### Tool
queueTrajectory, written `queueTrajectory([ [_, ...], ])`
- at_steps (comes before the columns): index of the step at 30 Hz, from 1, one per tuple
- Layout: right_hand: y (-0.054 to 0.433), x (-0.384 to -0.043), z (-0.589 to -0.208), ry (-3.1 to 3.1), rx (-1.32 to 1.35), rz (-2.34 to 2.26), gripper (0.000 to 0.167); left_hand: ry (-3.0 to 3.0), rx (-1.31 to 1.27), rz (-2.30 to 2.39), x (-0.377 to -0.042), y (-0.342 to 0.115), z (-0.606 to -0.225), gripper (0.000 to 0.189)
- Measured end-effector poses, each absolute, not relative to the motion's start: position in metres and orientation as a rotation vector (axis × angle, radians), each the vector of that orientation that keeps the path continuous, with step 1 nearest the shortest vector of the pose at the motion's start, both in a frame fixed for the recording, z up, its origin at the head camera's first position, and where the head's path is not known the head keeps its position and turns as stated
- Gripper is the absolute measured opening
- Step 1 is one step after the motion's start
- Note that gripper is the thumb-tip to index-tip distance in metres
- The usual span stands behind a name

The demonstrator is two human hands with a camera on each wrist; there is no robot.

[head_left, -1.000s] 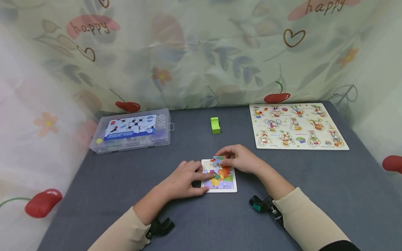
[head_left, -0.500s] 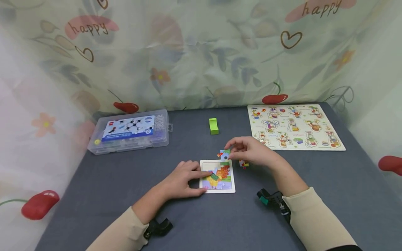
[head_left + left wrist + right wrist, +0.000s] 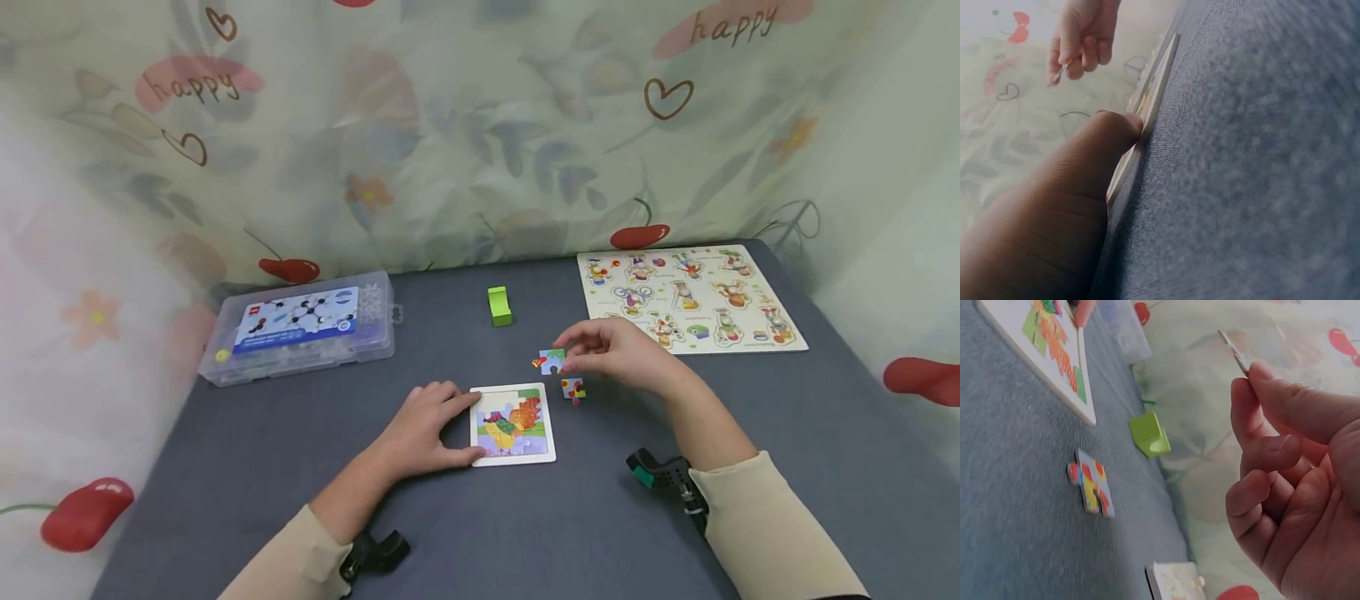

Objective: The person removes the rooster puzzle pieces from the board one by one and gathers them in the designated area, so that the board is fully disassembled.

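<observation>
Head view, I log: right grip (image 3: 618, 354), pinching puzzle piece (image 3: 552, 357) by its edge; left grip (image 3: 420, 429), wide, presumably steadying adjoining puzzle frame (image 3: 517, 459).

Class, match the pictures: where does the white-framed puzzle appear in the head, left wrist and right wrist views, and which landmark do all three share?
Head: the white-framed puzzle lies below centre, slightly to the right.
Left wrist: nearly edge-on, slanting just above centre, partly hidden by the left grip.
Right wrist: top-left corner, cut off by the picture's edge.
Shared landmark: the right grip, pinching a puzzle piece.
</observation>
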State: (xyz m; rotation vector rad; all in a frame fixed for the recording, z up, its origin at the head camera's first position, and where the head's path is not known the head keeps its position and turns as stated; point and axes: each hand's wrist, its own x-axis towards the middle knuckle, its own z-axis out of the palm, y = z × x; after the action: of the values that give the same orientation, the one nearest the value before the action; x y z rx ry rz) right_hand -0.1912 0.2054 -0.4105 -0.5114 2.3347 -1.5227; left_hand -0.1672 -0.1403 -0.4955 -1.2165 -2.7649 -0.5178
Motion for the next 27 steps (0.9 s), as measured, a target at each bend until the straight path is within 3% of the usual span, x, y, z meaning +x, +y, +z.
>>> queueTrajectory([
  [10,0.23,-0.182,-0.407,2.406,-0.434,-1.532,0.027,-2.817,-1.116,-0.425,-0.165,-0.145,-0.497,0.09],
  [27,0.281,-0.186,-0.408,2.45,-0.353,-1.384,0.029,-2.804,-1.152,-0.419,-0.167,-0.143,-0.495,0.087],
])
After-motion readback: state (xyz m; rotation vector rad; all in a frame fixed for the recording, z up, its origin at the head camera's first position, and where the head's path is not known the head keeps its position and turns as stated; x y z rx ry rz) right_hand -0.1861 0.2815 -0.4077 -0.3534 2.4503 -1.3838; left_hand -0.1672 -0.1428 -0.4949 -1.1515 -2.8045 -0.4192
